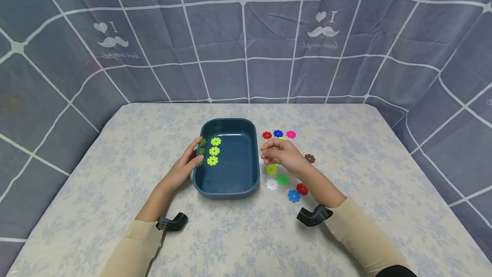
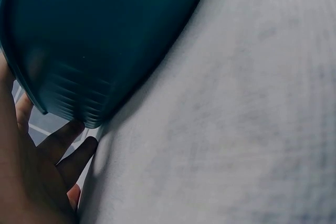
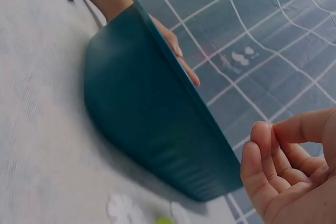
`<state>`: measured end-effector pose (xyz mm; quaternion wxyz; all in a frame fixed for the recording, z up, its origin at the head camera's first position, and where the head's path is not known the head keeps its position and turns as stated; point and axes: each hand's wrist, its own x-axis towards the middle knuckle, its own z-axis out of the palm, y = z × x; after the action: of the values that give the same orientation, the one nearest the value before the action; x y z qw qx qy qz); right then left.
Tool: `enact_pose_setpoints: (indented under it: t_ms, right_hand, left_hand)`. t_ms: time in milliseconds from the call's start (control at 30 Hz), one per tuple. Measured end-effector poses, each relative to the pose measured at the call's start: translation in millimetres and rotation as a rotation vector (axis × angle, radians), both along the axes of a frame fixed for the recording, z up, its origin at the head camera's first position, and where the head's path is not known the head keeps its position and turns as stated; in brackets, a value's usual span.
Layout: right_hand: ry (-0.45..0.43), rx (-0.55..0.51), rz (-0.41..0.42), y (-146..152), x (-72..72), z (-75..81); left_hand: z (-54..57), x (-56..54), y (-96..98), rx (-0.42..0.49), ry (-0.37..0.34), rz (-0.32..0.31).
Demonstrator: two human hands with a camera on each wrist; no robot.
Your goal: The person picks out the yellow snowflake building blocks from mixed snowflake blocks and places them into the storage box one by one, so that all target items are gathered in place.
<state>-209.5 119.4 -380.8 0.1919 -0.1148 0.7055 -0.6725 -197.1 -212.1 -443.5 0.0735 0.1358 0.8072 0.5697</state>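
Gripping the left edge of the blue box [image 1: 235, 172] with the left hand [image 1: 185, 163], with thumb over the rim and fingers outside. Sitting a bit left of the table's [image 1: 134, 153] middle, with the long way running from the near edge to the far edge. Carrying three yellow-green flowers [image 1: 214, 151] in a line by the left wall, close to the left thumb.

Showing a red flower [image 1: 267, 135], a dark blue flower [image 1: 278, 133] and a pink flower [image 1: 291, 134] on the table, off the box's far right corner. Dotting the table off the near right corner with a white flower [image 1: 271, 184], a green flower [image 1: 282, 179] and a light blue flower [image 1: 294, 195].

Hanging the right hand [image 1: 283, 156] over these loose flowers, much nearer than the left, with fingertips together and nothing seen between. Having the box's right wall just to its left, and a brown flower [image 1: 309, 158] just to its right.
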Motion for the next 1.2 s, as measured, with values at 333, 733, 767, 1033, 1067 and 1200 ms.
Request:
enact_pose_setpoints:
  t_ms: [333, 733, 767, 1033, 1067, 1200]
  right_hand:
    - [-0.015, 0.074, -0.069, 33, 3.5, -14.9]
    - [-0.047, 0.064, -0.128, 65, 4.6, -29.5]
    - [-0.049, 0.061, -0.132, 67, 5.0, -30.1]
    - [-0.037, 0.073, -0.156, 84, 8.3, -35.0]
    - [-0.036, 0.075, -0.158, 87, 8.7, -35.7]
    - [-0.035, 0.087, -0.178, 96, 9.7, -37.9]
  left_hand:
    - [1.6, 0.1, 0.2, 0.001, -0.002, -0.001]
    - [0.9, 0.5, 0.8, 0.002, 0.008, 0.000]
    - [1.1, 0.6, 0.8, 0.001, 0.007, 0.001]
    - [2.1, 0.3, 1.8, 0.005, 0.002, -0.003]
    - [2.1, 0.2, 1.9, 0.003, 0.001, -0.002]
    - [1.5, 0.5, 1.8, -0.002, -0.001, 0.002]
